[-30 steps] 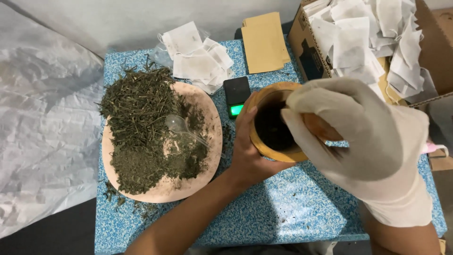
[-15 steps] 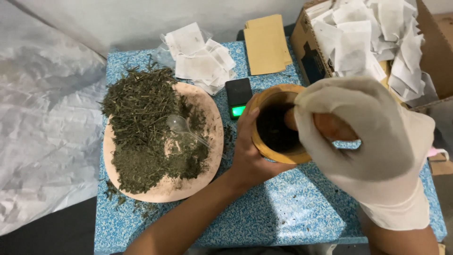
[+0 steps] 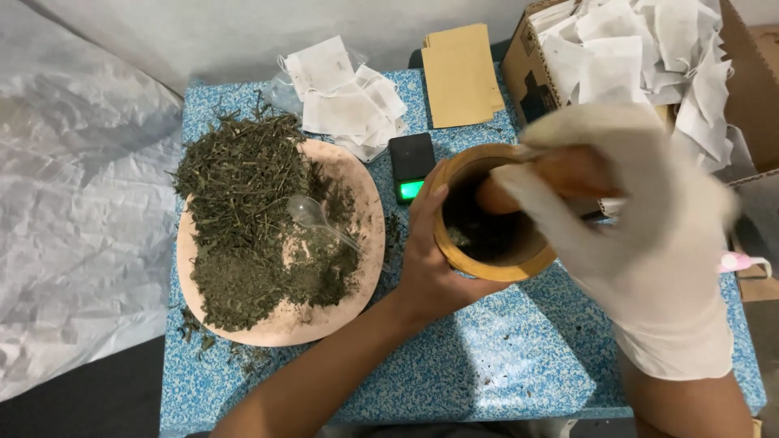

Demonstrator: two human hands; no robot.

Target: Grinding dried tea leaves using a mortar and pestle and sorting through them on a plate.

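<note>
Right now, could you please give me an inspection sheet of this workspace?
Surface: small blue speckled table, scattered with herb crumbs.
Job's things: wooden mortar with dark ground herb inside; wooden pestle dipping into it.
Clutter: round tray of dried green herbs with a clear plastic spoon; small black scale, display lit green; white filter bags; brown envelopes.
Hands: bare left hand grips the mortar's side; gloved right hand grips the pestle, blurred.
Cables: nothing seen.
Surroundings: cardboard box of white bags at right; crumpled white sheet at left.
</note>
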